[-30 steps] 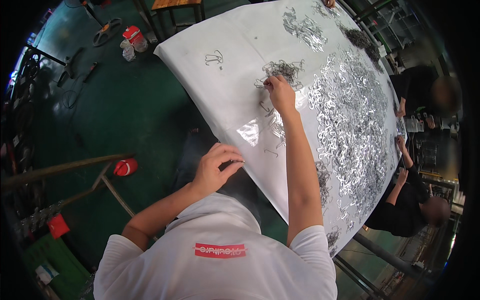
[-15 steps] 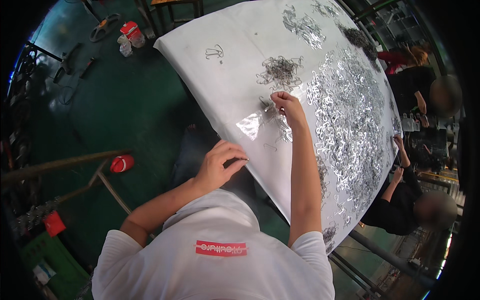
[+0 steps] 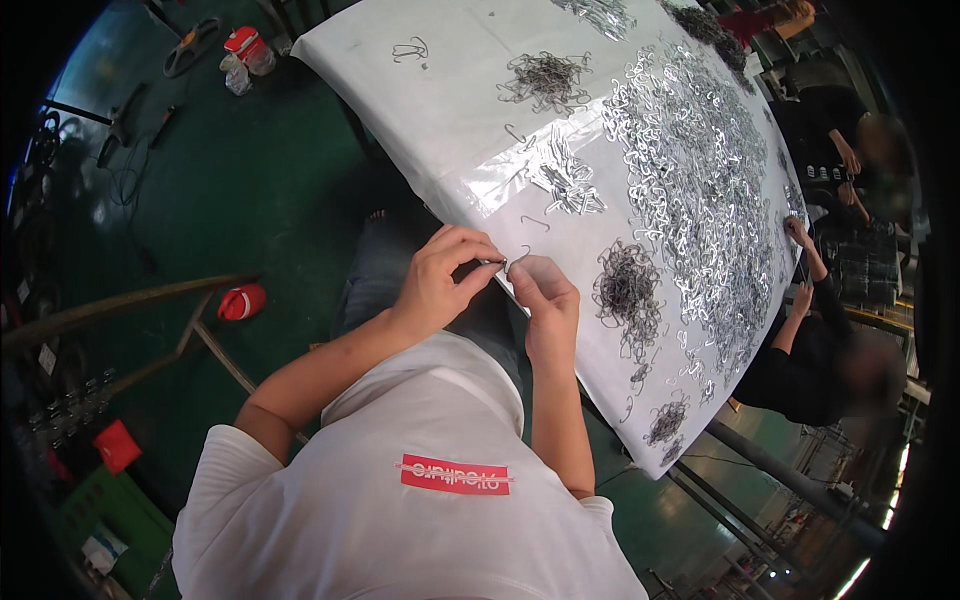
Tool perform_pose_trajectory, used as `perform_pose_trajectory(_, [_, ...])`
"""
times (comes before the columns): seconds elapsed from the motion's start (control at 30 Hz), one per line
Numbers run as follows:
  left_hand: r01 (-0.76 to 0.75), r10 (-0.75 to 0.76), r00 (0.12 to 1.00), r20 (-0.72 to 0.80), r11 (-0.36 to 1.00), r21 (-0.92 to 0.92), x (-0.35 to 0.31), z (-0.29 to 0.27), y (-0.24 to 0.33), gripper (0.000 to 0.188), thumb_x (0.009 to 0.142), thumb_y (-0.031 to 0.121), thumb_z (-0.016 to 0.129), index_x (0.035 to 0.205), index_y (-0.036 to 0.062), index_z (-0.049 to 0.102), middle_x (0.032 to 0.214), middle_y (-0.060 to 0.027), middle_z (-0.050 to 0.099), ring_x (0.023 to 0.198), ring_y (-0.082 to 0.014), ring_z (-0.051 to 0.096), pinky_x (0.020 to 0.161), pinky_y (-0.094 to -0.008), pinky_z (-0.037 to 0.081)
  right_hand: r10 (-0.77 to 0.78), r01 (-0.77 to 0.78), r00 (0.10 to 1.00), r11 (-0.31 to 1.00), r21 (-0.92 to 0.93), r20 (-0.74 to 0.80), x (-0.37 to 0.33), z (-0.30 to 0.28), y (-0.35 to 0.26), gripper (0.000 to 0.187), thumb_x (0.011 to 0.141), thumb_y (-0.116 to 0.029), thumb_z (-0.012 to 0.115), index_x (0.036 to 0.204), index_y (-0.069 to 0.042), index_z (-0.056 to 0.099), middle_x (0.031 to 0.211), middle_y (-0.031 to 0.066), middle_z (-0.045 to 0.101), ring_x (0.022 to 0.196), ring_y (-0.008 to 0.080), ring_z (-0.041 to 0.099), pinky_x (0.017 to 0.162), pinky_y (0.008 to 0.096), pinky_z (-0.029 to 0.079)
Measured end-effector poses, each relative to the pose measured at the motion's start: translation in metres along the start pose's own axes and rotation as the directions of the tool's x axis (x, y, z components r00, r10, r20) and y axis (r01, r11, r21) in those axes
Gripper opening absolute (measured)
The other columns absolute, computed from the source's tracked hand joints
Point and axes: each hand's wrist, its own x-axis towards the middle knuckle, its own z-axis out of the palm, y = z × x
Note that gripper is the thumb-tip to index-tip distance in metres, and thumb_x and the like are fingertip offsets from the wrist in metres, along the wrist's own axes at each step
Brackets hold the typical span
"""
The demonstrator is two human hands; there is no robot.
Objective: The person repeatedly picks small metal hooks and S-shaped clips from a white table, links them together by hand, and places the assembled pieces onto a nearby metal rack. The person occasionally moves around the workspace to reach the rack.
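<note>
At the table's near edge my hands meet, fingertips almost touching. My left hand (image 3: 447, 277) pinches something small and dark, too small to name. Between the thumb and forefinger of my right hand (image 3: 546, 305) is a thin metal hook (image 3: 526, 250), its curved end sticking up. A single hook (image 3: 536, 222) lies on the white-covered table (image 3: 440, 95) just beyond them. Farther off are a small pile of shiny hooks (image 3: 568, 178) and a darker heap of hooks (image 3: 546, 82). Another dark heap (image 3: 627, 288) lies right of my right hand.
A wide spread of shiny metal hooks (image 3: 700, 160) covers the table's right part. Across the table, other people's hands (image 3: 797, 232) reach over its far edge. A metal rail (image 3: 130, 297) and a red object (image 3: 241, 302) are at my left. A red-and-white container (image 3: 246, 45) stands on the floor.
My right hand has come back from the small shiny pile to my left hand, now with a hook in its fingers. The left hand stays nearly in place. The view has shifted a little.
</note>
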Motion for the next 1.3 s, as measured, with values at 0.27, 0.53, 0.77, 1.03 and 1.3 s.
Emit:
perform_pose_trajectory(0.27, [0.029, -0.029, 1.000, -0.006, 0.999, 0.016, -0.002, 0.000, 0.000, 0.011, 0.073, 0.000, 0.067, 0.084, 0.0031, 0.067, 0.087, -0.0056, 0.062, 0.083, -0.0223, 0.058, 0.070, -0.0311, 0.048, -0.156, 0.160, 0.984, 0.986, 0.040, -0.083, 0.002, 0.009, 0.024, 0.006, 0.085, -0.006, 0.064, 0.086, -0.002, 0.059, 0.084, -0.0016, 0.056, 0.075, 0.0058, 0.049, 0.068, 0.0194, 0.038])
perform_pose_trajectory(0.53, [-0.038, 0.044, 0.998, -0.050, 0.993, 0.109, 0.032, 0.002, -0.043, 0.011, 0.076, 0.002, 0.066, 0.087, 0.0043, 0.067, 0.093, -0.0077, 0.064, 0.086, -0.0261, 0.059, 0.074, -0.0342, 0.048, -0.395, 0.368, 0.915, 0.899, -0.239, -0.078, 0.008, 0.003, 0.036, 0.006, 0.082, -0.004, 0.064, 0.081, -0.001, 0.058, 0.080, 0.0027, 0.053, 0.064, 0.0092, 0.046, 0.059, 0.0211, 0.038])
perform_pose_trajectory(0.77, [-0.025, 0.006, 0.999, 0.040, 0.870, 0.492, 0.139, 0.053, -0.111, 0.013, 0.076, 0.020, 0.069, 0.082, 0.0082, 0.068, 0.100, -0.0050, 0.059, 0.100, -0.0245, 0.049, 0.083, -0.0385, 0.041, -0.432, 0.395, 0.901, 0.859, -0.324, -0.045, 0.011, -0.001, 0.033, 0.005, 0.083, -0.004, 0.063, 0.082, -0.002, 0.059, 0.081, 0.0033, 0.054, 0.064, 0.0084, 0.048, 0.055, 0.0207, 0.037])
perform_pose_trajectory(1.03, [0.004, -0.143, 0.979, 0.143, 0.722, 0.692, 0.169, 0.079, -0.109, 0.013, 0.072, 0.019, 0.069, 0.080, 0.0096, 0.067, 0.099, -0.0048, 0.058, 0.100, -0.0244, 0.048, 0.082, -0.0410, 0.040, -0.410, 0.385, 0.912, 0.872, -0.304, -0.021, 0.011, -0.003, 0.032, 0.003, 0.084, 0.000, 0.061, 0.083, 0.000, 0.058, 0.083, 0.0052, 0.055, 0.065, 0.0095, 0.050, 0.056, 0.0208, 0.040])
perform_pose_trajectory(1.3, [0.422, -0.388, 0.879, 0.276, 0.904, -0.073, 0.101, 0.020, -0.055, 0.024, 0.080, 0.014, 0.068, 0.101, 0.0031, 0.066, 0.086, -0.0033, 0.065, 0.082, -0.0130, 0.059, 0.077, -0.0251, 0.045, -0.438, 0.404, 0.899, 0.833, -0.378, -0.004, 0.008, -0.001, 0.028, 0.004, 0.082, 0.000, 0.062, 0.083, 0.001, 0.058, 0.080, 0.0071, 0.056, 0.065, 0.0133, 0.053, 0.059, 0.0238, 0.042])
